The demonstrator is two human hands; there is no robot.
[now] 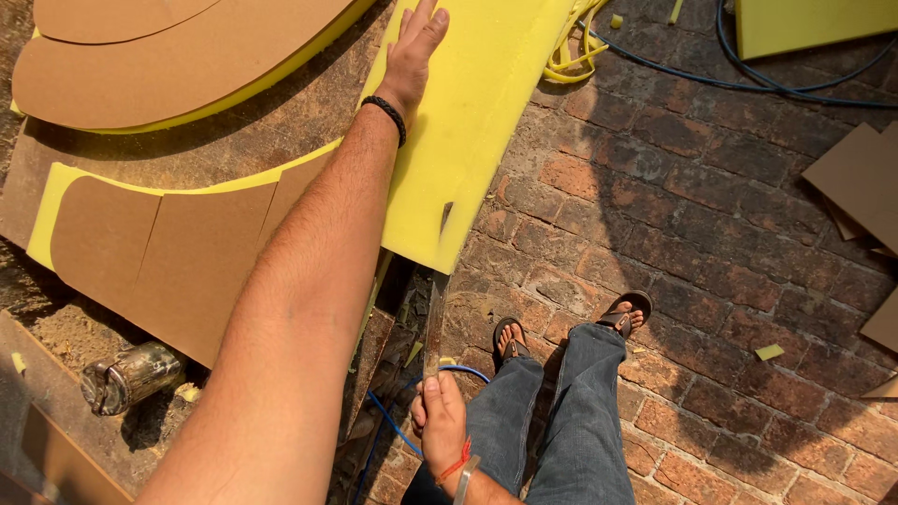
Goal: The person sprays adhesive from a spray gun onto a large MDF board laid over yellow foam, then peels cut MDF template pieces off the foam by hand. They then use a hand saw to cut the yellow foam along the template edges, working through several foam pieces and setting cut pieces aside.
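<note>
My left hand (413,51) lies flat with fingers together on a long yellow foam slab (468,131) that hangs off the edge of a worktable. A black band is round that wrist. My right hand (440,421) is low by my legs, closed on the handle of a long knife (434,323) whose blade points up toward the foam's near end. A short slit shows in the foam close to that end.
Brown cardboard templates lie on yellow foam pieces on the table (168,252), with another stack (168,56) at the back. A metal can (131,376) sits at the lower left. Blue hose (748,84) and cardboard sheets (861,187) lie on the brick floor.
</note>
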